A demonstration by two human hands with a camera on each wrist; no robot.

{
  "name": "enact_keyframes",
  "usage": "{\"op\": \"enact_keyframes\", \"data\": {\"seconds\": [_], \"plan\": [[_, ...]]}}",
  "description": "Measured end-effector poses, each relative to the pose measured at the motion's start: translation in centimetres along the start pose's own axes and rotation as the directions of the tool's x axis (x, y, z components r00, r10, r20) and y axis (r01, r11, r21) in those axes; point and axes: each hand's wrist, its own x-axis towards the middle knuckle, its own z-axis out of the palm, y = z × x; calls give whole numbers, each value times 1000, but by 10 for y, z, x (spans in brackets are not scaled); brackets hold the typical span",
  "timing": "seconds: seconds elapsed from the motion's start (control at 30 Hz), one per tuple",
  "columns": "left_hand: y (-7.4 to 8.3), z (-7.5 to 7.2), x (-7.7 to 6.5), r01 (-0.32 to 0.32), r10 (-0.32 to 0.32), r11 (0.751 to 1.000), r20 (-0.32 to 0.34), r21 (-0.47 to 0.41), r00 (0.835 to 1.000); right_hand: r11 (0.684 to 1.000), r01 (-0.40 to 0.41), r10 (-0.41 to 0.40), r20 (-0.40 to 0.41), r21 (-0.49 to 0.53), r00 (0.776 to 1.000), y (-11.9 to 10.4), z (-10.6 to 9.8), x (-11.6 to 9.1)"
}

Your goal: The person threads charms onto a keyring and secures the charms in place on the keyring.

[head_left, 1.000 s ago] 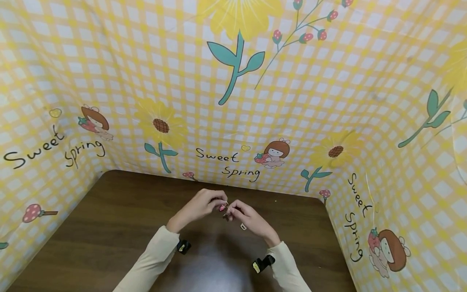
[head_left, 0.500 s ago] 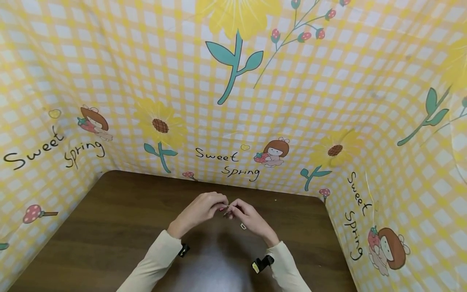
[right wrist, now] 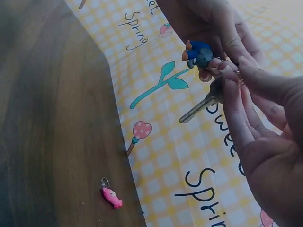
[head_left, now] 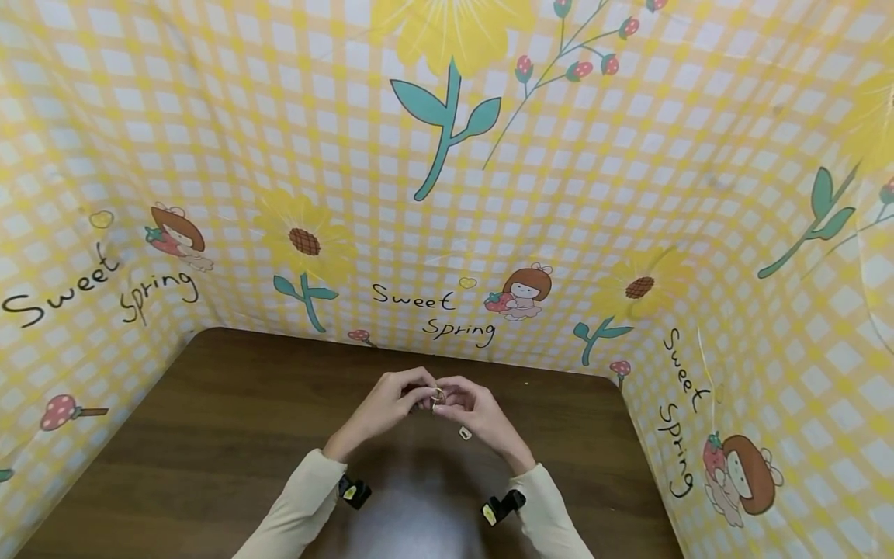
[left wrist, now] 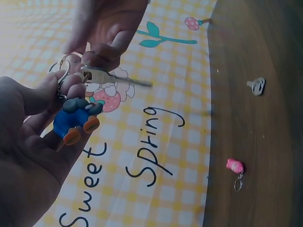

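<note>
My left hand (head_left: 384, 404) pinches a metal key ring (left wrist: 65, 75) with a blue figure charm (left wrist: 78, 120) on it. The charm has a grey head and orange feet, and it dangles over the left fingers. My right hand (head_left: 478, 410) pinches the head of a key (right wrist: 201, 106) at the ring; its blade points away from the fingers. Both hands meet fingertip to fingertip, raised above the table. Fingers partly cover where key and ring meet, so I cannot tell whether the key is threaded on.
On the brown table (head_left: 174, 450) lies a loose key (left wrist: 257, 86). A pink animal keychain (right wrist: 112, 196) with its own small ring lies apart from it. A yellow checked cloth (head_left: 447, 233) surrounds the table at the back and sides.
The right fingers have shifted up and spread around the ring, which now shows between the two hands. Both forearms stay nearly in place. The loose key on the table has not moved.
</note>
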Motion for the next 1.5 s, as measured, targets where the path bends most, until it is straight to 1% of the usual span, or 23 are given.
{"op": "enact_keyframes", "data": {"seconds": [0.1,0.23,0.33,0.43,0.53,0.67,0.73,0.8,0.87,0.93,1.0,1.07,1.13,1.2,1.33,1.4,1.5], "plan": [[2,1,0,0,1,1000,10,-22,1000,999,16,-19,-60,-52,998,0,1,0],[5,1,1,-8,8,1000,8,-11,1000,997,20,-31,-141,-74,990,0,2,0],[6,1,3,-18,18,1000,9,13,1000,997,12,-29,-209,-79,978,0,4,0],[8,0,4,-27,26,999,18,32,999,997,-16,-3,-269,-70,963,2,5,-1],[9,0,5,-24,23,999,29,47,999,997,-39,17,-309,-67,951,3,6,-1],[10,0,5,-43,41,997,37,62,998,997,-54,31,-340,-57,940,3,8,0],[9,1,4,-55,52,997,36,60,998,997,-41,18,-346,-61,938,2,9,0],[7,1,3,-46,45,998,30,43,999,997,-15,-11,-339,-74,941,2,9,0],[4,2,1,-23,23,999,23,23,999,995,22,-52,-316,-98,947,2,9,0],[2,3,1,16,-16,1000,16,5,1000,990,44,-83,-293,-136,952,1,9,1],[1,3,-1,42,-43,999,14,5,999,983,66,-112,-268,-173,957,0,8,1],[1,4,-1,51,-51,999,12,16,999,973,80,-133,-250,-214,959,0,6,2],[1,5,-2,39,-39,999,4,36,999,961,93,-157,-237,-260,959,2,4,1],[2,6,-2,14,-14,999,-5,46,1000,950,110,-182,-231,-293,956,3,2,0],[4,8,-1,-28,28,1000,-12,8,1000,944,157,-232,-240,-291,943,3,-3,-2],[5,7,-1,-32,32,999,-17,-17,999,943,188,-256,-239,-275,937,2,-5,-2],[4,6,-2,-26,25,1000,-33,-16,999,930,211,-276,-194,-301,941,4,-6,-2]]}}
